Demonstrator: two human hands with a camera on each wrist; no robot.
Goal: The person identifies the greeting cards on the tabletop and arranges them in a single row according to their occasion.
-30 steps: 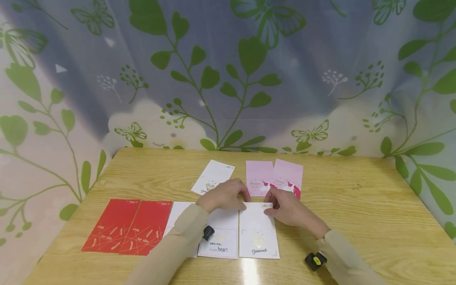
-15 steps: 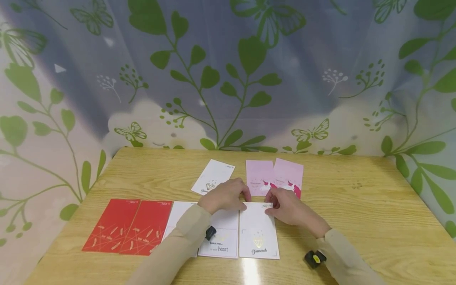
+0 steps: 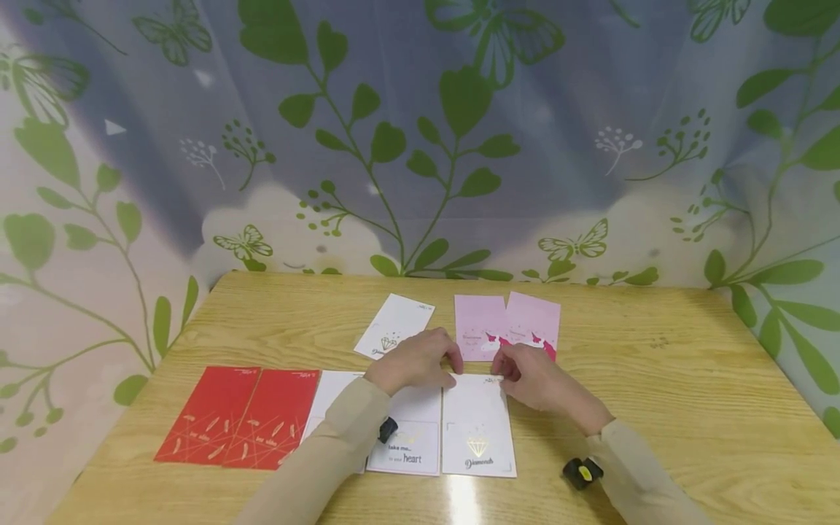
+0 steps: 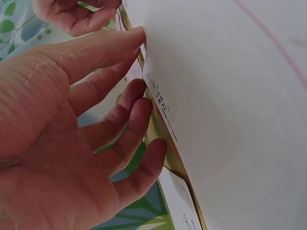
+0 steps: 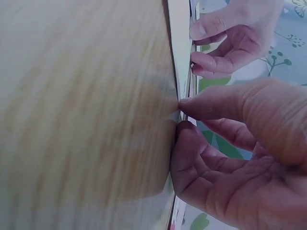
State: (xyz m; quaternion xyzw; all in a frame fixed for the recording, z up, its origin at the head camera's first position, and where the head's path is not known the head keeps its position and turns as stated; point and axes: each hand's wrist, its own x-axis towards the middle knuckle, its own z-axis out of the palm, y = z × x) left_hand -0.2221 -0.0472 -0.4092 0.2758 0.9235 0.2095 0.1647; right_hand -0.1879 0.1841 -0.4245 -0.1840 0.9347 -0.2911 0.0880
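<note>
We see the right hand (image 3: 539,379) pinching the far right corner of the Diamonds card (image 3: 479,415) between thumb and finger. The left hand (image 3: 413,359) has its fingers spread near the far left corner; we cannot tell whether it pinches. The card is a white upright rectangle with a gold gem, black script and thin corner marks, at the right end of the near row on the counter (image 3: 656,415). Left of it we see the "heart" card (image 3: 403,461), then red cards (image 3: 206,412); farther off, pink cards (image 3: 481,315).
</note>
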